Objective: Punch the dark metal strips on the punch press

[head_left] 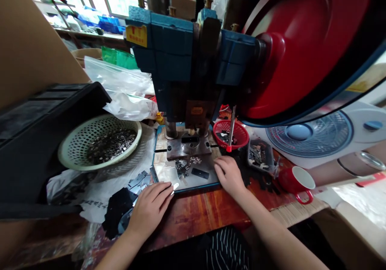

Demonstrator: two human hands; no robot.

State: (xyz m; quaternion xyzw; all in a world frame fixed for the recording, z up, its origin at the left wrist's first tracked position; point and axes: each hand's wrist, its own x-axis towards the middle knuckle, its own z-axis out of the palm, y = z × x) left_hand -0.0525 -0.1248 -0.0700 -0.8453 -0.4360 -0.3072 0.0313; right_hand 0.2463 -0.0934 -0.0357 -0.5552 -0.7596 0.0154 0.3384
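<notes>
Nearest, a worn reddish-brown wooden tabletop (196,207) spreads between the forearms. The left hand (152,203) holds a narrow pinch, its fingertips apparently closed on a small, flat, silvery metal piece (175,186) at the near left edge of a pale, blue-rimmed metal base plate (163,175). The piece is probably light, stiff and slick, its thin edges perhaps sharp; it is best gripped by its outer edges between thumb and forefinger. The right hand (229,175), fingers loosely curled, rests at the right edge of the plate; whether it holds anything cannot be told. Between the hands lies a dark, flat rectangular bar (200,174), likely rigid and best lifted by its long sides. Just beyond it, tiny shiny metal bits (195,160) lie scattered, probably light and easily spilled. Farther ahead of both hands sits a grey steel die block (189,147), presumably heavy. Forward of the right hand stands a red perforated plastic basket (243,136) of dark parts; well to the left of the left hand, a pale green plastic colander (68,151) of small dark bits. Above and beyond the hands rises a blue cast-metal press head (171,46).
</notes>
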